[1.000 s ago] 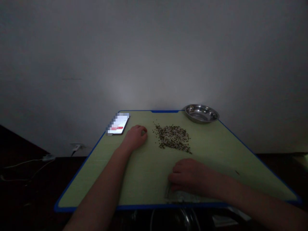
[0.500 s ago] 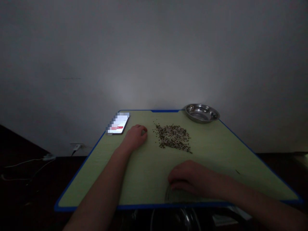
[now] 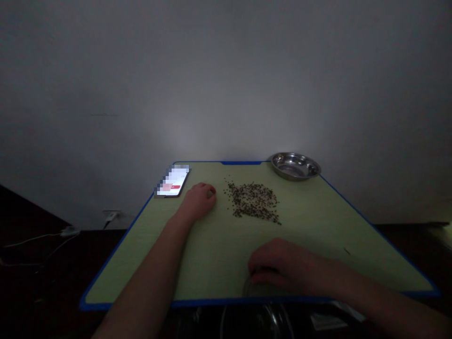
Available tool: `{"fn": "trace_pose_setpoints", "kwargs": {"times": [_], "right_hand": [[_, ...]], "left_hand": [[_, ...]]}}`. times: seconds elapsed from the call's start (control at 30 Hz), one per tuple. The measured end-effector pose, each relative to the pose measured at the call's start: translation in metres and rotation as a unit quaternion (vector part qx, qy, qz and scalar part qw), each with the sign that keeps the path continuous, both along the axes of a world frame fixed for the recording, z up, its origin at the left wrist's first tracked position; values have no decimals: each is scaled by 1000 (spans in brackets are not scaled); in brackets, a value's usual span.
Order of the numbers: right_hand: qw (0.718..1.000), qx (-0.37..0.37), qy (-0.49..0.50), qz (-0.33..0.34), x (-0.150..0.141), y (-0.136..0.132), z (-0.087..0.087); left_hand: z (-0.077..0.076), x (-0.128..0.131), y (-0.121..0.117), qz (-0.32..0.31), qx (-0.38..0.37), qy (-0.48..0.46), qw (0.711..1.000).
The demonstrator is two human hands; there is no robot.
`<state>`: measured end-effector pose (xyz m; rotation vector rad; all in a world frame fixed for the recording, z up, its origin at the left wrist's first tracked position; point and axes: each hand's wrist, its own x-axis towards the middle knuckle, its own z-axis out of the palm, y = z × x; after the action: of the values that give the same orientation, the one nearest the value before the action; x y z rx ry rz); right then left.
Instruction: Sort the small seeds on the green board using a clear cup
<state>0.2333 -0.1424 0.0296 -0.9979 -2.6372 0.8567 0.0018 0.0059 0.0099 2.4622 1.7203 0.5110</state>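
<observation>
Small dark grains or beans, mixed with paler bits (image 3: 252, 200), lie in a loose spread on the pale green tabletop (image 3: 212, 263). My left hand (image 3: 200, 200) rests just left of them, fingers curled toward the thumb; whether anything sits inside the curl is too dim to tell. Close to the front edge, my right hand (image 3: 277, 263) is bent downward with thumb and fingers drawn together. Beneath it shows the curved edge of a see-through container (image 3: 247, 287), mostly covered by the hand. What those fingertips grip is hidden.
A shiny metal bowl (image 3: 295, 167) stands at the back right corner. At the back left lies a lit phone (image 3: 174, 181). A thin dark sliver (image 3: 347, 251) is on the right side. Blue trim (image 3: 197, 304) edges the table, and a wall rises behind.
My right hand has shifted slightly down toward the table's front edge, over the see-through container. The left hand and the grains look unchanged.
</observation>
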Motion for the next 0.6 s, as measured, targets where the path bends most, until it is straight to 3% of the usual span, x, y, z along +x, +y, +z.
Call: {"fn": "trace_pose_setpoints", "kwargs": {"times": [0.17, 0.4, 0.5, 0.6], "right_hand": [[1000, 10, 10, -23, 2, -1, 3], [982, 53, 88, -155, 20, 21, 1], [948, 43, 190, -251, 32, 35, -8], [892, -9, 282, -352, 42, 45, -15]], "left_hand": [[-3, -2, 3, 0, 0, 4, 1000], [-2, -2, 0, -2, 5, -2, 1000], [-2, -3, -1, 5, 13, -5, 1000], [-3, -5, 0, -2, 19, -16, 1000]]}}
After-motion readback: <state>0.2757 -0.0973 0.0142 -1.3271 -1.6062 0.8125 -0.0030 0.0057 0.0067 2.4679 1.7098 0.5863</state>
